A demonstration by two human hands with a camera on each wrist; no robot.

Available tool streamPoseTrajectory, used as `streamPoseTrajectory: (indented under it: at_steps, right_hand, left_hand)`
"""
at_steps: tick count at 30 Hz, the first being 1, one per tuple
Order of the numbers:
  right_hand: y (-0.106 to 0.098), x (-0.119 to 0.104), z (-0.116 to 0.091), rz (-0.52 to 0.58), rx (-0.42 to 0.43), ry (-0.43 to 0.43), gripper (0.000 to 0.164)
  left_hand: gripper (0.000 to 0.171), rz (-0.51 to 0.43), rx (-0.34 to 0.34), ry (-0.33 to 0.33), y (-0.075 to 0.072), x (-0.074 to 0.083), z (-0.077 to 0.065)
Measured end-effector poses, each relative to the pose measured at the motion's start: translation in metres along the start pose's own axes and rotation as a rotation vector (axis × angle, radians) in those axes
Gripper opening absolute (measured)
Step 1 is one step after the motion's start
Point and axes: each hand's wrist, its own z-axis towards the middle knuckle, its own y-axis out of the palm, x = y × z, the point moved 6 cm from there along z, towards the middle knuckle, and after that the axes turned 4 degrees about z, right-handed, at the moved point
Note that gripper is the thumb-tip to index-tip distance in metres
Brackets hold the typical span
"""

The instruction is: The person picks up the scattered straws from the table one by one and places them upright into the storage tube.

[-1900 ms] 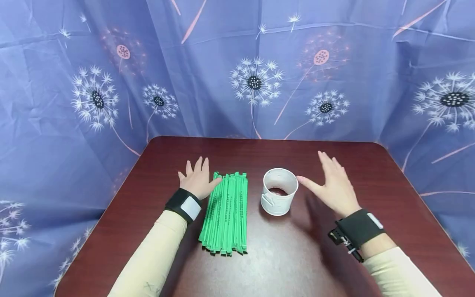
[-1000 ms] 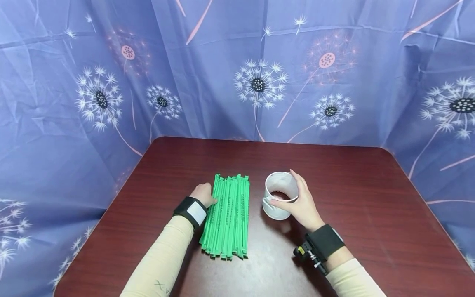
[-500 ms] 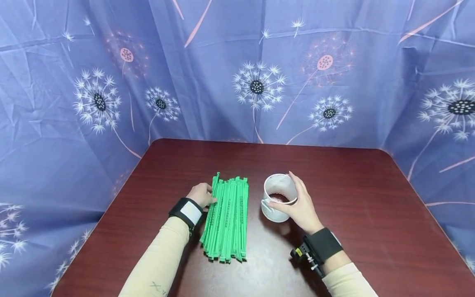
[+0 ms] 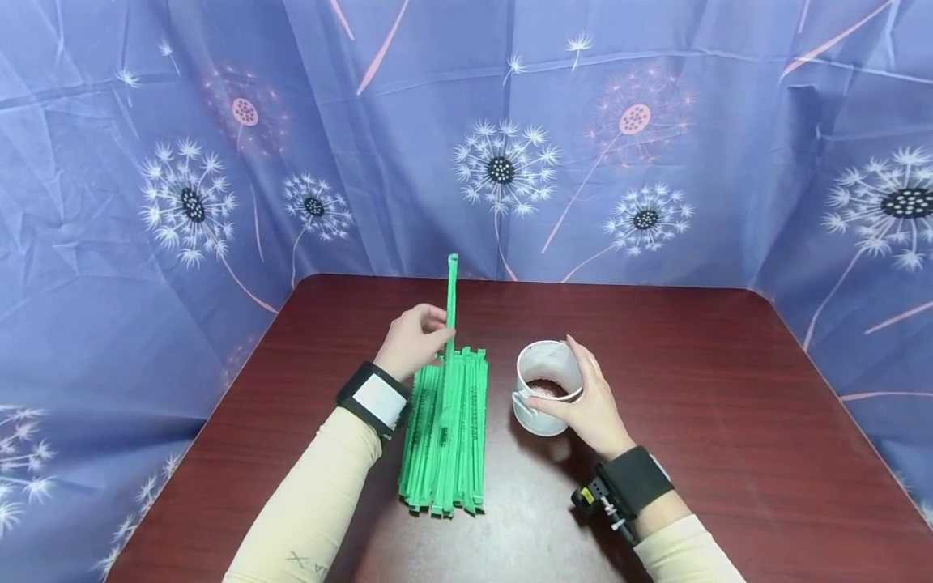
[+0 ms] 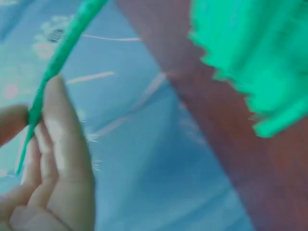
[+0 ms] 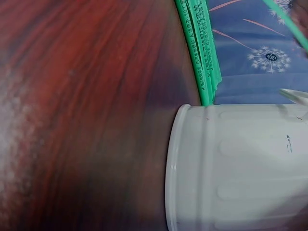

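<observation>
My left hand (image 4: 411, 340) pinches one long green wrapped straw (image 4: 452, 295) between thumb and fingers. The straw stands steeply tilted over the pile of similar green straws (image 4: 475, 421), its top end well above the hand. In the left wrist view the straw (image 5: 62, 50) runs between thumb and fingertips, apart from the blurred pile (image 5: 260, 53). A small white metal bucket (image 4: 538, 417) stands on the table to the right of the pile. My right hand (image 4: 598, 413) grips it, thumb at the near rim and fingers round the right side.
The dark red wooden table (image 4: 714, 364) carries the pile and the bucket. A blue curtain (image 4: 408, 162) with a dandelion print hangs behind and to both sides. Each wrist has a black strap (image 4: 636, 478).
Both hands came down from above the table. The right one took hold of the bucket; the left one reached the pile's left edge, then lifted out one straw and tipped it up.
</observation>
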Motion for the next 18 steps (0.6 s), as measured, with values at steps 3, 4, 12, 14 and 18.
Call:
streamPoseTrajectory:
  at_steps: [3,4,12,14,18]
  right_hand:
    - [0.0,0.0,0.0,0.0,0.0,0.005,0.112]
    - [0.0,0.0,0.0,-0.002,-0.003,0.006,0.112]
    - [0.001,-0.001,0.0,-0.012,0.001,-0.003,0.112]
    - [0.001,-0.001,0.0,-0.016,0.002,-0.003,0.113]
    - [0.0,0.0,0.0,-0.011,0.004,-0.001,0.112]
  left_hand:
    - [0.026,-0.146,0.072,0.082,-0.001,0.023,-0.002]
    - [0.025,-0.203,0.098,0.108,-0.002,0.03,-0.004]
    - [0.014,-0.488,0.238,0.254,0.003,0.056,-0.013]
    - [0.014,-0.507,0.238,0.266,0.008,0.057,-0.014]
    - [0.018,-0.484,0.206,0.279,0.019,0.057,-0.016]
